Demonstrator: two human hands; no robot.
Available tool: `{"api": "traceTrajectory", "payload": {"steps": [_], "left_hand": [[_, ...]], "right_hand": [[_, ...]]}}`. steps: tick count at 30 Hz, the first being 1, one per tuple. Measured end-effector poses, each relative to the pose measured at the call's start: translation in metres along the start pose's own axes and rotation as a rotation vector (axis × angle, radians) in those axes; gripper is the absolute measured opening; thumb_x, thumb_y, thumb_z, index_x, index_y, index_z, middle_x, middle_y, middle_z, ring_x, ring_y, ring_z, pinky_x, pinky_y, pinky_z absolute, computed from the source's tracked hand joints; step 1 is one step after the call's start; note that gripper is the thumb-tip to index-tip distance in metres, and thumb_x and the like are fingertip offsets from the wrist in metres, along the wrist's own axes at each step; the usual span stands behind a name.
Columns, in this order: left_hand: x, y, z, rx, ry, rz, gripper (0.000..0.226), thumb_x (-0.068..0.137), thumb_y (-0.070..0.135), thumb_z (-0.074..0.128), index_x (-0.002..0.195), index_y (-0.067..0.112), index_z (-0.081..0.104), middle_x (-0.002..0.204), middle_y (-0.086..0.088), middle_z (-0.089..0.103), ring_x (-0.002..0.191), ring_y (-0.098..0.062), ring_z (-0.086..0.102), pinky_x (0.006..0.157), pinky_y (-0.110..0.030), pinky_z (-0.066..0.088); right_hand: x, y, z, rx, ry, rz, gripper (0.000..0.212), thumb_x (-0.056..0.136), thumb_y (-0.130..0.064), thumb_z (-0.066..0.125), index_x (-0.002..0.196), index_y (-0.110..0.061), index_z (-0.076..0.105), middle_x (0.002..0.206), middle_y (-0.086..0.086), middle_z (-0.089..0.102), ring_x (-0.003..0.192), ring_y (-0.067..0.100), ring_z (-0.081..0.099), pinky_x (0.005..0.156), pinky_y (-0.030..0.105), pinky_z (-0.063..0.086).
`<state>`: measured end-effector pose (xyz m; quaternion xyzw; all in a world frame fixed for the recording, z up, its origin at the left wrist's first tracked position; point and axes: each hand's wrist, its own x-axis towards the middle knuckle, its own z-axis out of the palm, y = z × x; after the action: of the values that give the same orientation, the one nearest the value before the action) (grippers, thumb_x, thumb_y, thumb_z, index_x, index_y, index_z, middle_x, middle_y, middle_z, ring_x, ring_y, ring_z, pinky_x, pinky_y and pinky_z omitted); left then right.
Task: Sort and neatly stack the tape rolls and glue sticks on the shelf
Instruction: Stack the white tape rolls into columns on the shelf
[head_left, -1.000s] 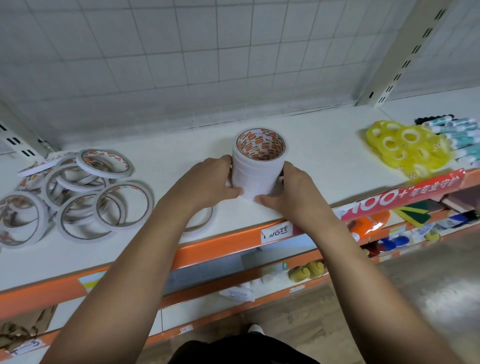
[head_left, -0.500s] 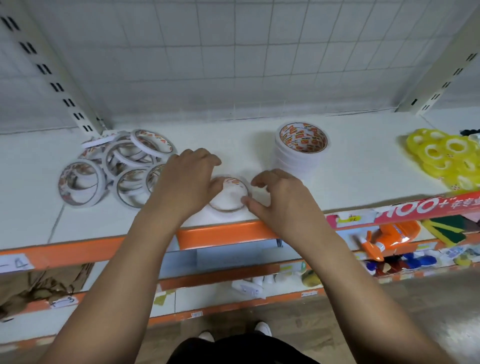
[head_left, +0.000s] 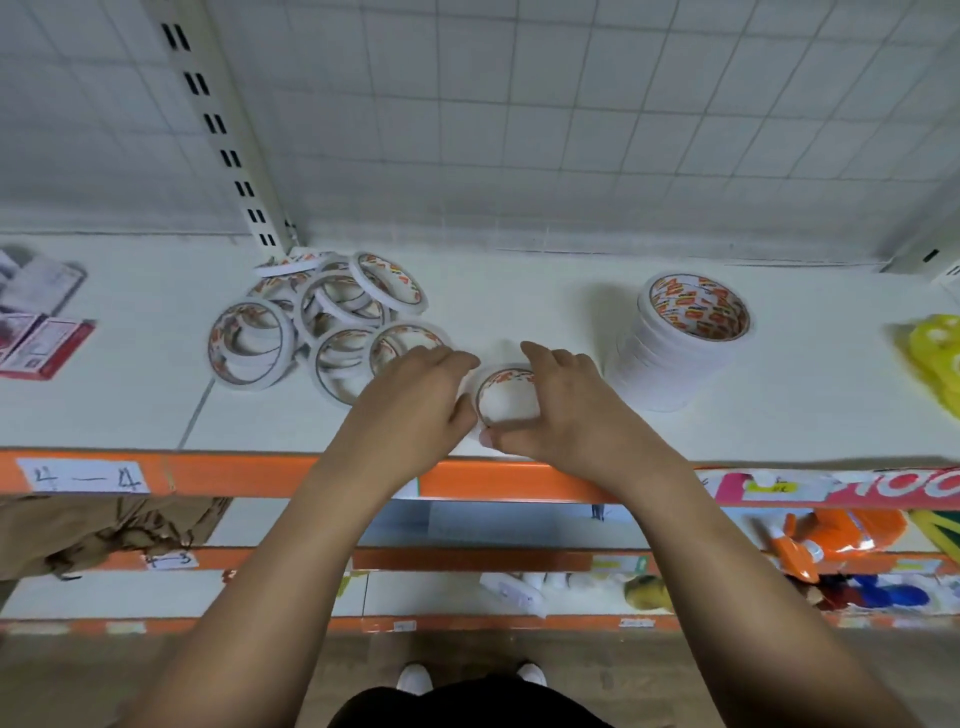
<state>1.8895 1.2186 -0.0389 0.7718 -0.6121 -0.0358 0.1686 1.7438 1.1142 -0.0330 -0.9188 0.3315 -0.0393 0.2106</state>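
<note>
We moved off stack (head_left: 680, 343) to lone tape roll (head_left: 506, 397) at shelf (head_left: 519, 291) front edge. Left hand (head_left: 415, 395), right hand (head_left: 566, 410): each grip curled round it. Roll likely joins stack next; pile (head_left: 322, 322) waits.

White grid-pattern back panel (head_left: 571, 130) behind shelving. Cream slotted upright (head_left: 218, 130) left of centre; second upright (head_left: 930, 257) far right, mostly cut off. White shelf board (head_left: 519, 291) with orange front rail (head_left: 493, 480). Paper label (head_left: 85, 477) reading "4—4" on rail at left. Lower shelves (head_left: 467, 525) beneath, also orange-edged. Brown floor (head_left: 78, 675) below. Light even, shadows on board soft.
</note>
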Motion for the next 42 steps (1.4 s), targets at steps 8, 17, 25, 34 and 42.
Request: {"api": "traceTrajectory", "payload": {"steps": [8, 17, 25, 34, 42], "left_hand": [[-0.025, -0.063, -0.026, 0.158, 0.149, -0.107, 0.037, 0.084, 0.025, 0.057, 0.115, 0.007, 0.065, 0.109, -0.010, 0.061, 0.100, -0.034, 0.055, 0.081, -0.044, 0.048], [-0.031, -0.079, -0.025, 0.169, -0.001, -0.141, 0.084, 0.073, 0.047, 0.077, 0.141, 0.009, 0.045, 0.145, -0.011, 0.041, 0.135, -0.032, 0.036, 0.106, -0.046, 0.036], [-0.021, -0.069, -0.025, 0.129, 0.108, -0.138, 0.081, 0.068, 0.041, 0.079, 0.134, 0.003, 0.051, 0.127, -0.014, 0.051, 0.119, -0.034, 0.043, 0.102, -0.042, 0.037], [-0.001, -0.029, -0.022, -0.005, 0.125, -0.111, 0.087, 0.071, 0.053, 0.064, 0.144, 0.009, 0.042, 0.135, -0.008, 0.044, 0.128, -0.025, 0.033, 0.108, -0.033, 0.027], [0.009, 0.005, -0.010, -0.112, 0.054, 0.014, 0.088, 0.074, 0.047, 0.073, 0.147, 0.014, 0.037, 0.140, -0.001, 0.039, 0.131, -0.017, 0.030, 0.110, -0.026, 0.026]], "right_hand": [[0.051, -0.043, 0.018, 0.064, -0.001, -0.163, 0.081, 0.076, -0.047, 0.078, 0.139, -0.010, 0.044, 0.138, 0.010, 0.047, 0.128, 0.030, 0.042, 0.104, 0.037, 0.037], [0.065, -0.053, 0.025, 0.077, -0.058, -0.201, 0.093, 0.069, -0.051, 0.081, 0.144, -0.016, 0.039, 0.139, 0.005, 0.046, 0.126, 0.026, 0.042, 0.105, 0.039, 0.038], [0.033, -0.031, 0.001, 0.025, 0.040, -0.145, 0.094, 0.077, -0.056, 0.072, 0.150, -0.012, 0.032, 0.148, 0.004, 0.040, 0.132, 0.026, 0.036, 0.106, 0.029, 0.030], [-0.005, 0.005, 0.000, 0.018, 0.011, -0.055, 0.099, 0.076, -0.050, 0.074, 0.152, -0.009, 0.025, 0.149, 0.007, 0.035, 0.136, 0.025, 0.033, 0.110, 0.031, 0.031], [-0.013, 0.021, -0.008, 0.204, -0.017, -0.041, 0.112, 0.067, -0.054, 0.083, 0.153, -0.013, 0.024, 0.152, -0.001, 0.035, 0.140, 0.015, 0.031, 0.106, 0.021, 0.029]]}}
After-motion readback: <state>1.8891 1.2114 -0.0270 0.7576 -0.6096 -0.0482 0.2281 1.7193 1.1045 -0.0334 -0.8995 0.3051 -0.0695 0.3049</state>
